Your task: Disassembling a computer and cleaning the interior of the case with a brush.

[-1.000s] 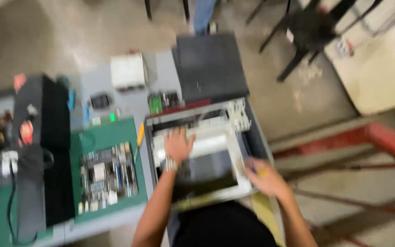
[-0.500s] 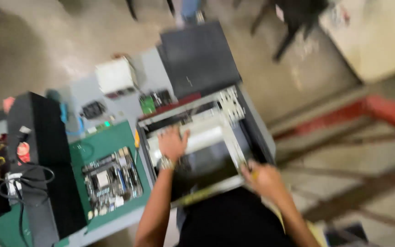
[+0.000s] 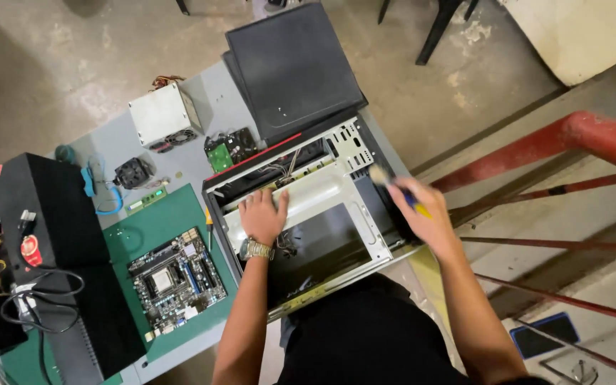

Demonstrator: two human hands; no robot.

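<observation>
Left hand (image 3: 262, 215) flat, fingers spread, on open computer case (image 3: 301, 214) at table's (image 3: 201, 107) right edge, right hand (image 3: 425, 217) gripping brush (image 3: 393, 187) at case's side, motherboard (image 3: 175, 279) on green mat (image 3: 147, 232) left, black panels (image 3: 290, 68) behind.

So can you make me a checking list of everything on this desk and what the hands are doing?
Surface: grey table, with a green mat on it.
Job's things: open, emptied computer case; brush.
Clutter: motherboard on the mat, power supply box, small fan, black side panels, black tower.
Hands: left hand rests flat inside the case; right hand holds the brush at the case's right edge.
Cables: black cable looped over the tower; blue cable.
Surroundings: concrete floor, red metal bars.
</observation>
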